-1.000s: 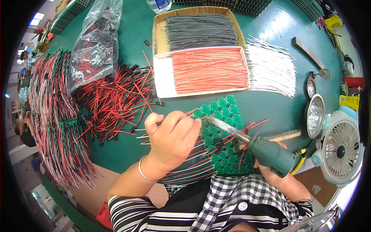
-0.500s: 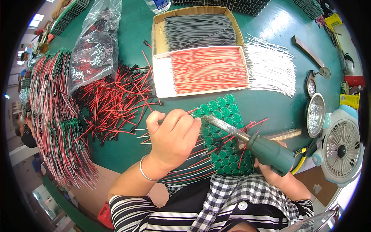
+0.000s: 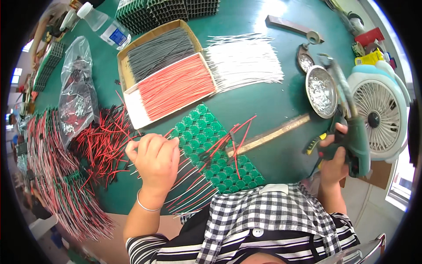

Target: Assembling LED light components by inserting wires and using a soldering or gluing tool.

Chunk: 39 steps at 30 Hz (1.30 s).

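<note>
Left hand (image 3: 156, 160) is pinched shut on thin wires (image 3: 193, 185) beside the green board (image 3: 211, 149); right hand (image 3: 336, 160) grips a green soldering iron (image 3: 351, 132). Cardboard tray (image 3: 127, 79) holds grey and red wires, clear bag (image 3: 79, 92) far left.

place: i read this as an electronics assembly workshop, a soldering bench.
bench: a green work table (image 3: 263, 101) crowded with stock.
wire: trays of cut red wires (image 3: 176, 86) and grey wires (image 3: 160, 50), loose white wires (image 3: 244, 59).
parts: a panel of green circuit boards (image 3: 206, 136).
tools: a soldering iron (image 3: 351, 132), a metal dish of solder dross (image 3: 321, 90), a small desk fan (image 3: 380, 119).
</note>
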### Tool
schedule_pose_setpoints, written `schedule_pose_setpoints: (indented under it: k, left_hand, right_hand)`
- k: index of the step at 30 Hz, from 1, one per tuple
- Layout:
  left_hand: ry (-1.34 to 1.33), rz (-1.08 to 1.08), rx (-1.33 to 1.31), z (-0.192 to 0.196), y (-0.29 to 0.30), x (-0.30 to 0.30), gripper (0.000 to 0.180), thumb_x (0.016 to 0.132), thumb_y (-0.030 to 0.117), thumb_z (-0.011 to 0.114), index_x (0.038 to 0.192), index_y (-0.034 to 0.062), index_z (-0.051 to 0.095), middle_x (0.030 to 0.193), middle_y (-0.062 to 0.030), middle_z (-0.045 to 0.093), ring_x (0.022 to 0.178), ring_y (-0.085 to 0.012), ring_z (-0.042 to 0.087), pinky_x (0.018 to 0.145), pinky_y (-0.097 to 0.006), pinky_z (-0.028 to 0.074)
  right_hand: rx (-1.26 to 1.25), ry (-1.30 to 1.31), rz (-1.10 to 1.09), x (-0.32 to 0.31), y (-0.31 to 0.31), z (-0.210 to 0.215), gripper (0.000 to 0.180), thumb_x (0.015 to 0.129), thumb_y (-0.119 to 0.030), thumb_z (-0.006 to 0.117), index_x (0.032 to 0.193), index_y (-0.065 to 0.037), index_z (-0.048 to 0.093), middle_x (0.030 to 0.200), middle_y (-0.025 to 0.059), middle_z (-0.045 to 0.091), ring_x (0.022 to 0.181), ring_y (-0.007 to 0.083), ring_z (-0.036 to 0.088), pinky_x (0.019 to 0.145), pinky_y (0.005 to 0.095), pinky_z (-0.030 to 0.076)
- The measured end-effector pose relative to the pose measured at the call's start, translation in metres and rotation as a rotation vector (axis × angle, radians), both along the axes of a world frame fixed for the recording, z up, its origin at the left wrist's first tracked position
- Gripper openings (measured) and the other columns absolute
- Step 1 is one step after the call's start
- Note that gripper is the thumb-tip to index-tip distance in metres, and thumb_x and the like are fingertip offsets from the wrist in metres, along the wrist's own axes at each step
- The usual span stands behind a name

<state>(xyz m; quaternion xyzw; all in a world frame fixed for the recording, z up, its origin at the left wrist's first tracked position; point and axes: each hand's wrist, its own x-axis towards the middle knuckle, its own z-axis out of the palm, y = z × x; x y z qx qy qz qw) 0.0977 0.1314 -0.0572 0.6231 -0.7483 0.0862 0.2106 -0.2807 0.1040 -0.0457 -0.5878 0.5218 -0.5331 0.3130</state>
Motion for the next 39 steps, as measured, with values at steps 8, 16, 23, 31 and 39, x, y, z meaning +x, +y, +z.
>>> schedule_pose_setpoints:
  k: [8,16,23,31,39]
  left_hand:
    - [-0.074,0.021,0.053,-0.006,-0.004,0.002,0.016,0.069,0.006,0.075,0.077,0.0126,0.062,0.079,0.0007,0.059,0.085,-0.0185,0.056,0.082,-0.037,0.030]
    - [-0.099,-0.113,0.140,0.021,-0.019,-0.029,0.017,0.072,0.015,0.074,0.086,0.0154,0.065,0.086,0.0020,0.057,0.090,-0.0188,0.053,0.084,-0.041,0.032]
    - [0.041,-0.282,0.466,0.015,-0.061,-0.092,0.032,0.076,0.018,0.073,0.102,0.0102,0.057,0.074,-0.0037,0.063,0.077,-0.0263,0.057,0.069,-0.039,0.040]
    - [0.547,-0.282,0.518,0.012,-0.073,-0.080,0.029,0.080,0.008,0.069,0.108,0.0069,0.062,0.073,-0.0058,0.062,0.071,-0.0175,0.060,0.067,-0.030,0.047]
    - [0.148,-0.226,0.661,0.019,-0.025,-0.034,0.036,0.075,0.006,0.072,0.104,0.0071,0.053,0.076,-0.0089,0.057,0.070,-0.0274,0.058,0.062,-0.038,0.045]
  right_hand:
    - [0.031,0.043,-0.129,-0.013,0.012,-0.026,0.032,0.089,-0.007,0.052,0.118,0.004,0.055,0.098,0.0127,0.067,0.062,0.0092,0.056,0.060,0.0230,0.045]
    - [0.116,-0.027,0.040,0.004,0.015,-0.032,0.036,0.093,-0.020,0.050,0.118,0.004,0.057,0.070,0.0069,0.061,0.055,0.0078,0.048,0.051,0.0208,0.036]
    - [0.058,-0.176,-0.010,0.016,0.007,-0.033,0.038,0.093,-0.023,0.047,0.117,0.005,0.055,0.068,0.0087,0.059,0.055,0.0110,0.050,0.050,0.0225,0.038]
    - [0.091,-0.313,0.008,0.007,0.013,-0.041,0.037,0.093,-0.020,0.049,0.116,0.008,0.054,0.081,0.0131,0.062,0.061,0.0131,0.056,0.056,0.0248,0.044]
    - [0.056,-0.350,0.051,0.019,0.009,-0.043,0.040,0.092,-0.021,0.051,0.119,0.009,0.050,0.100,0.0175,0.064,0.063,0.0151,0.058,0.058,0.0280,0.047]
